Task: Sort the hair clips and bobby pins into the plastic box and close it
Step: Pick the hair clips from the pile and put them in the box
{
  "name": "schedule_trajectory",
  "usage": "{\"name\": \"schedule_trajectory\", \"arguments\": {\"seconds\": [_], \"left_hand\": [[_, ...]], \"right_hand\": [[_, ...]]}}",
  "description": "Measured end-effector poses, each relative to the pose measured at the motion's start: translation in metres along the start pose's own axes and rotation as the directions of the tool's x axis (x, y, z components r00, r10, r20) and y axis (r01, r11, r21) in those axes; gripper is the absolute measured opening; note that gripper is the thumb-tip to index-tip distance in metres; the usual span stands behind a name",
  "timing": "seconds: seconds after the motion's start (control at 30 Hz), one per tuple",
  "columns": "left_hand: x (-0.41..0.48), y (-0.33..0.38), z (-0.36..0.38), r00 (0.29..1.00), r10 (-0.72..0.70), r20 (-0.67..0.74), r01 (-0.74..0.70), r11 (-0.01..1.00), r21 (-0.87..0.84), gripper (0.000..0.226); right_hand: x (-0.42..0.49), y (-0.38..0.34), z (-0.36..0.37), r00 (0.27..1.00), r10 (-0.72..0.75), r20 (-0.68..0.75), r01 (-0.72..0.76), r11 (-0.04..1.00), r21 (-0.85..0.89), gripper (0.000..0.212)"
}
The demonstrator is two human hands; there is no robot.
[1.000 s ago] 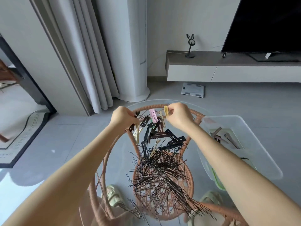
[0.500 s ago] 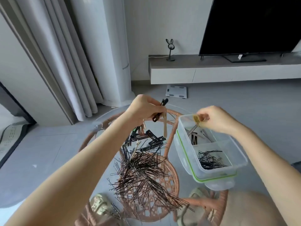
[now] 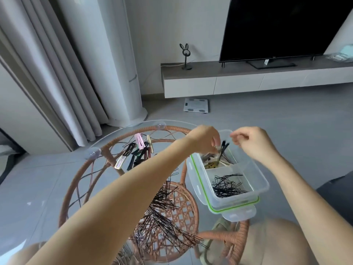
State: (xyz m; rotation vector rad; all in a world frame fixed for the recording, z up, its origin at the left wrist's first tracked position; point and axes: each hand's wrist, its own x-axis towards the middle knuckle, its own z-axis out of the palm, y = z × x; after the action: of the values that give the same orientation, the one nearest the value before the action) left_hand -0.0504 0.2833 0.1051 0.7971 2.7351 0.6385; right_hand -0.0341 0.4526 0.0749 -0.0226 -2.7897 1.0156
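Bobby pins [image 3: 162, 213] are piled on the glass table [image 3: 47, 188] under the left forearm, with hair clips [image 3: 137, 152] past them, both left of the plastic box [image 3: 256, 180]. The left hand [image 3: 204, 139] pinches a dark clip [image 3: 222, 150], pointing down into the box's far compartment, while the right hand [image 3: 254, 142] hovers loosely curled, holding nothing. Beyond that: grey floor, TV [image 3: 282, 27].

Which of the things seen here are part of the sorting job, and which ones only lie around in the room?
Part of the job:
- plastic box
- bobby pins heaped on the glass table
- hair clips on the table
- black clip at the left hand
- right hand, above the box

Only lying around:
- television
- rabbit-ear stand
- bathroom scale
- curtain
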Motion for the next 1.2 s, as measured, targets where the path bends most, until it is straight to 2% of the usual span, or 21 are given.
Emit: {"name": "schedule_trajectory", "arguments": {"seconds": [0.07, 0.23, 0.33, 0.43, 0.57, 0.67, 0.77, 0.83, 0.93, 1.0, 1.13, 1.2], "left_hand": [[-0.004, -0.005, 0.000, 1.000, 0.004, 0.002, -0.004, 0.999, -0.033, 0.024], [-0.031, -0.047, -0.029, 0.962, -0.116, -0.249, 0.087, 0.988, -0.125, 0.018], [-0.061, -0.098, -0.044, 0.914, -0.297, -0.276, 0.300, 0.953, -0.032, 0.028], [-0.095, -0.149, -0.046, 0.840, -0.507, -0.194, 0.519, 0.854, 0.017, 0.044], [-0.127, -0.193, -0.028, 0.782, -0.622, -0.047, 0.624, 0.778, 0.069, 0.054], [-0.132, -0.205, -0.016, 0.739, -0.670, -0.073, 0.673, 0.736, 0.065, 0.046], [-0.129, -0.205, -0.008, 0.742, -0.653, -0.151, 0.664, 0.747, 0.032, 0.047], [-0.127, -0.202, -0.004, 0.731, -0.647, -0.217, 0.656, 0.754, -0.039, 0.045], [-0.121, -0.197, 0.002, 0.703, -0.664, -0.256, 0.659, 0.743, -0.117, 0.034], [-0.118, -0.197, 0.004, 0.690, -0.665, -0.287, 0.640, 0.745, -0.187, 0.027], [-0.123, -0.205, 0.006, 0.639, -0.684, -0.353, 0.589, 0.730, -0.347, 0.027], [-0.123, -0.207, 0.007, 0.636, -0.689, -0.346, 0.587, 0.724, -0.363, 0.027]], "right_hand": [[-0.003, -0.005, -0.001, 1.000, 0.005, -0.004, -0.005, 1.000, -0.016, 0.029], [-0.014, -0.049, 0.007, 0.991, -0.136, 0.014, 0.136, 0.990, -0.023, 0.021], [-0.022, -0.087, 0.028, 0.965, -0.218, 0.146, 0.217, 0.976, 0.020, 0.025], [-0.023, -0.118, 0.066, 0.906, -0.277, 0.319, 0.313, 0.948, -0.064, 0.047], [-0.008, -0.144, 0.128, 0.859, -0.202, 0.470, 0.327, 0.923, -0.202, 0.066], [0.013, -0.155, 0.166, 0.891, -0.084, 0.446, 0.222, 0.938, -0.267, 0.082], [0.028, -0.166, 0.195, 0.903, 0.061, 0.425, 0.095, 0.937, -0.337, 0.095], [0.030, -0.173, 0.212, 0.907, 0.103, 0.408, 0.062, 0.926, -0.371, 0.080], [0.029, -0.177, 0.226, 0.908, 0.102, 0.406, 0.037, 0.947, -0.320, 0.039], [0.026, -0.178, 0.229, 0.914, 0.074, 0.400, 0.042, 0.961, -0.275, 0.026], [0.017, -0.174, 0.229, 0.955, 0.028, 0.295, 0.012, 0.991, -0.133, 0.028], [0.015, -0.171, 0.224, 0.968, 0.019, 0.252, -0.011, 0.999, -0.034, 0.030]]}}
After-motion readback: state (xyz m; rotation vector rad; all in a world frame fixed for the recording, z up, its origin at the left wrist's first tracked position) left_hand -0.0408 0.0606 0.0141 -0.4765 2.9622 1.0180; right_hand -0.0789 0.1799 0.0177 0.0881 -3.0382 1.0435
